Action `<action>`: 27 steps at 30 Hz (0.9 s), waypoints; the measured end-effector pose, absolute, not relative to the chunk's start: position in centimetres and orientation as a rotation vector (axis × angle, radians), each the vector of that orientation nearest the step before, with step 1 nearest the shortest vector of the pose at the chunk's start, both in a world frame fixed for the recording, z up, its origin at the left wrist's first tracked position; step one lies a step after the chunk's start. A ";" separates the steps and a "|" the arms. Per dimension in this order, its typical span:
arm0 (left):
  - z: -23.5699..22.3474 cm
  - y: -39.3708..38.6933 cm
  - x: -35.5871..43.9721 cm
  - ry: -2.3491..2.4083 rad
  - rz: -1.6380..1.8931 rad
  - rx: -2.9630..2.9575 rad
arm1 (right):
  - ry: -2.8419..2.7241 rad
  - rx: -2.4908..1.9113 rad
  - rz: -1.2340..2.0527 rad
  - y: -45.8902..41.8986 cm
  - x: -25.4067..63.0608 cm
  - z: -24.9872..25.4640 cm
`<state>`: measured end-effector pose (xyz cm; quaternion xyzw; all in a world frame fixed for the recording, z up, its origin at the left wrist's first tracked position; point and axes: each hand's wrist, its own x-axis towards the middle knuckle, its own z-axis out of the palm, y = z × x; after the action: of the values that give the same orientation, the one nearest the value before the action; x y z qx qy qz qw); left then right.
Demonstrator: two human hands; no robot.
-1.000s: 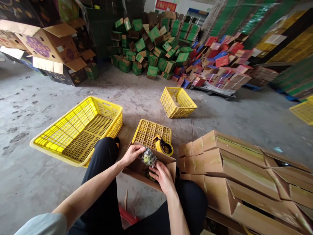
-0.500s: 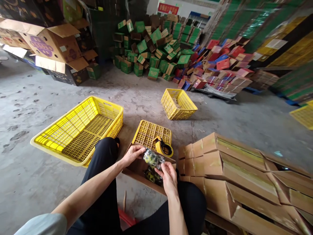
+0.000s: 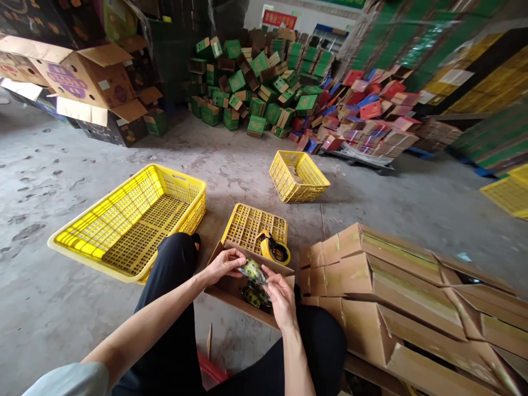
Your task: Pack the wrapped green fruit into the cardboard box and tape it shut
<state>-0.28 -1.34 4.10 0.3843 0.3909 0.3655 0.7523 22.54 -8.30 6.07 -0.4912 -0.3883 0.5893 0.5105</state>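
Observation:
A small clear plastic packet (image 3: 252, 270) with yellow-green and dark contents is stretched between my two hands. My left hand (image 3: 225, 263) pinches its left end; my right hand (image 3: 281, 297) grips the right end with thumb and fingers. Below them is an open cardboard box (image 3: 233, 303), standing between my knees. Similar yellow-green and dark packets (image 3: 254, 296) lie inside it, partly covered by my hands. Just beyond the box, a yellow tape dispenser (image 3: 272, 250) rests on an upturned yellow crate (image 3: 243, 224).
A large yellow crate (image 3: 152, 220) stands to the left, a smaller one (image 3: 299, 179) ahead. Stacked brown cartons (image 3: 412, 291) rise close on my right. Green boxes (image 3: 256, 93) and red boxes (image 3: 371, 110) are heaped at the back, with fruit cartons (image 3: 86, 77) at back left.
The packet has tilted and turned a little between my hands. My right hand's fingers have shifted along its end, and the view has moved slightly.

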 end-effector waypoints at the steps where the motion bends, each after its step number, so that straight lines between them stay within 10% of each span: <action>1: 4.2 -1.3 -0.2 0.852 0.836 0.867 | -0.914 -1.176 1.426 -8.2 22.4 6.0; 27: 3.6 -1.0 0.2 0.775 0.929 1.015 | -0.778 -1.269 1.438 -7.9 22.2 4.9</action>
<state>0.22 -1.03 3.65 0.4562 0.3483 0.4177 0.7043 22.22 -7.91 4.93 -0.5270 -0.3232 0.5975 0.5107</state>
